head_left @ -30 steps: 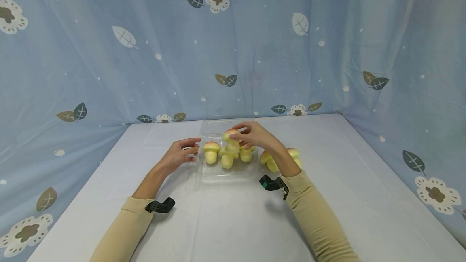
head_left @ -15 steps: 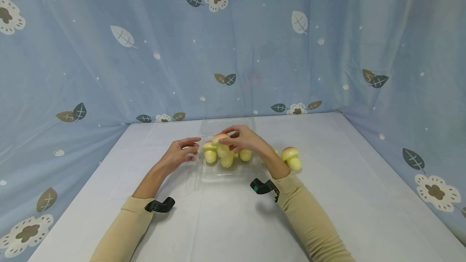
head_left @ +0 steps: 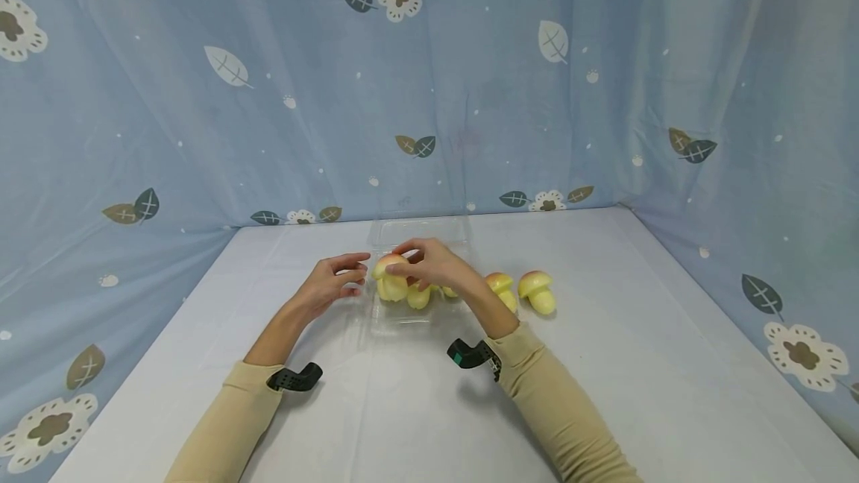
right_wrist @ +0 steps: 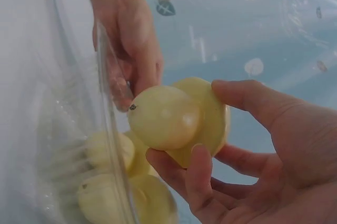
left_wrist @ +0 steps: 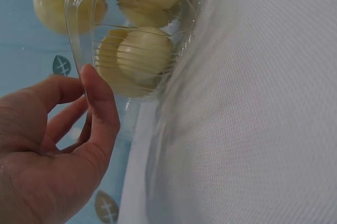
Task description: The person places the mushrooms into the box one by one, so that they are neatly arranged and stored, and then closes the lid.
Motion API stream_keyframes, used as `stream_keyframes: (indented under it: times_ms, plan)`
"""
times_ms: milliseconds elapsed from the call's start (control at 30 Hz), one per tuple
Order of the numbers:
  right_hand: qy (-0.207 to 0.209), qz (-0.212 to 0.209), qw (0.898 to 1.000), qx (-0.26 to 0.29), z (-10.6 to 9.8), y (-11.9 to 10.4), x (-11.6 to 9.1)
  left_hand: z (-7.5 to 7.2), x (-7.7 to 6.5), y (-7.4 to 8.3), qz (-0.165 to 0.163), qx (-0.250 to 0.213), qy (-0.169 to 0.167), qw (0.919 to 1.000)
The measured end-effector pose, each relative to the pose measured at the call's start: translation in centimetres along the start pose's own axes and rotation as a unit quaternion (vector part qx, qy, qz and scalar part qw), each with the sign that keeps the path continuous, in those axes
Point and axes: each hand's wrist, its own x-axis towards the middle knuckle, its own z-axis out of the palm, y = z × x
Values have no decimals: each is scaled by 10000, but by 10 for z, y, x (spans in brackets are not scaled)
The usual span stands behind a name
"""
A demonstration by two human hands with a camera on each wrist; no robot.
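Note:
My right hand [head_left: 432, 263] holds a yellow mushroom [head_left: 391, 274] with a red-tinged cap over the left part of a clear plastic clamshell box [head_left: 403, 326]. In the right wrist view, thumb and fingers grip the cap of that mushroom [right_wrist: 166, 119], its stem end facing the camera. At the box's left side, my left hand [head_left: 329, 285] pinches the rim between thumb and fingers, as the left wrist view shows at the rim [left_wrist: 76, 29]. Inside the box lie more yellow mushrooms [left_wrist: 139, 56], partly hidden in the head view by the right hand and the held mushroom.
Two mushrooms lie on the white tabletop right of the box: one [head_left: 538, 293] in full view, the other [head_left: 501, 288] partly behind the right forearm. The box's clear lid [head_left: 419, 229] stands open towards the blue patterned curtain [head_left: 302, 95].
My right hand has carried the mushroom left and lower, from above the box's middle to its left part. The mushrooms at the right have come out from behind the forearm. My left hand stays put.

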Motion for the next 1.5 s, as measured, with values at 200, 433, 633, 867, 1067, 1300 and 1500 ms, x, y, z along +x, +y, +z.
stream_keyframes:
  times_ms: [200, 433, 633, 867, 1067, 1300, 1500]
  plan:
    - [-94, 46, 9999, -34, 9, -3, 0, -1, 1, 0, 44, -16, -51, 10000]
    - [-231, -21, 9996, -183, 20, -1, 2, 0, -1, 1, 87, 16, -162, 9998]
    - [-257, 34, 9995, -205, 26, 1, 1, 1, -2, 1, 91, 4, -144, 9999]
    - [-361, 63, 9988, -329, 30, 3, 2, 1, -1, 0, 83, -71, -181, 9998]
    - [-377, 116, 9972, -631, 30, 3, 1, 0, -2, 0, 91, -18, -153, 9998]
    - [-362, 70, 9957, -855, 31, 1, 0, 0, -2, 0, 103, 29, -124, 9999]
    - [-250, 12, 9929, -1164, 33, 0, -1, 0, -1, -1, 98, 30, -124, 9999]
